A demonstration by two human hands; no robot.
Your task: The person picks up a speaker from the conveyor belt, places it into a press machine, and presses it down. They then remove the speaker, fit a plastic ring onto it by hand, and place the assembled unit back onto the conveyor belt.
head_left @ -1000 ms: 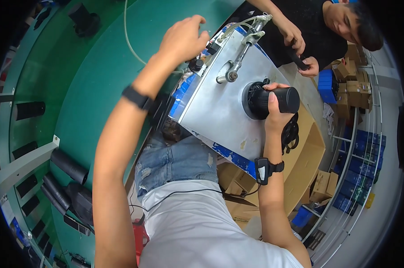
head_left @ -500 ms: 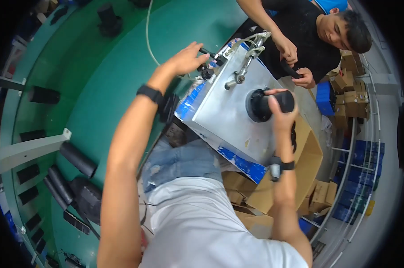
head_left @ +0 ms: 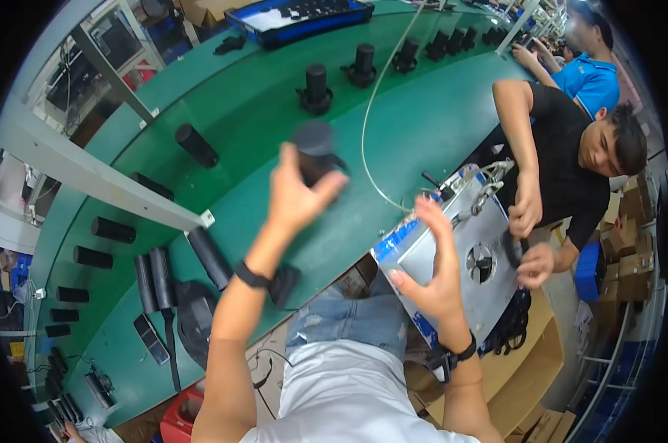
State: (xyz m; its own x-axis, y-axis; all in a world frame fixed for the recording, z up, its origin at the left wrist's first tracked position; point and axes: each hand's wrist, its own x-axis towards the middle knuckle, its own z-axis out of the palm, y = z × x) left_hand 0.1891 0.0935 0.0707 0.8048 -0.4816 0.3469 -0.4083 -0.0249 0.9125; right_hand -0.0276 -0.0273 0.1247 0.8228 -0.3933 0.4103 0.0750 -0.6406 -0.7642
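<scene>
A black cylinder with a flared base, blurred by motion, is between the thumb and fingers of my left hand above the green conveyor belt. It looks gripped near its base, though the blur hides the exact contact. My right hand hovers over the near left edge of a metal box fixture, fingers spread and nothing in them. A round opening shows on the fixture's top, and a metal clamp is mounted at its far side.
Facing the fixture, a co-worker in black holds a black ring. Black rings hang above a cardboard box. Similar flanged cylinders stand along the belt. Black tubes and a phone lie left, near a white post.
My right hand has left the fixture and the black cylinder it held there. A flanged cylinder is now at my left hand, which moved from the clamp to the belt. The view has turned left.
</scene>
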